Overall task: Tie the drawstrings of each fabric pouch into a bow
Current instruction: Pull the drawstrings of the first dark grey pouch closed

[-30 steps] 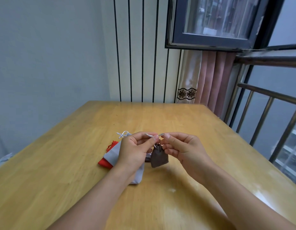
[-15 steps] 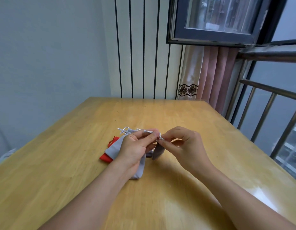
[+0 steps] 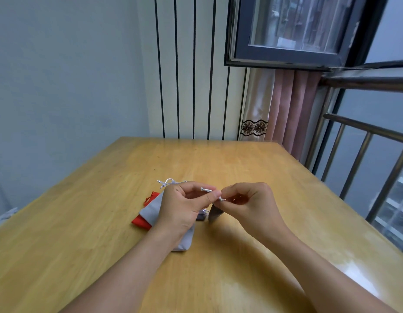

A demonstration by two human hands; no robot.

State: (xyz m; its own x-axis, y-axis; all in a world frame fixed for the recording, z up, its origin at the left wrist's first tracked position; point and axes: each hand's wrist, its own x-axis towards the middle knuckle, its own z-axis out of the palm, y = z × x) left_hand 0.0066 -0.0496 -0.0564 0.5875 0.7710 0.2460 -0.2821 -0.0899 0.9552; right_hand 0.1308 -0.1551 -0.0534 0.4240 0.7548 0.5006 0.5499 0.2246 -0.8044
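Left hand (image 3: pixel 180 206) and right hand (image 3: pixel 248 204) each pinch an end of the thin silver drawstring (image 3: pixel 208 190), fingertips nearly touching. A second ago the small dark brown fabric pouch (image 3: pixel 214 214) hung broadside; now it hangs edge-on below the hands, mid-tabletop. Judgement: cords being crossed, bow not yet formed. Flat grey fabric pouch (image 3: pixel 154 210) lies over the red fabric pouch (image 3: pixel 139 221) toward the left edge.
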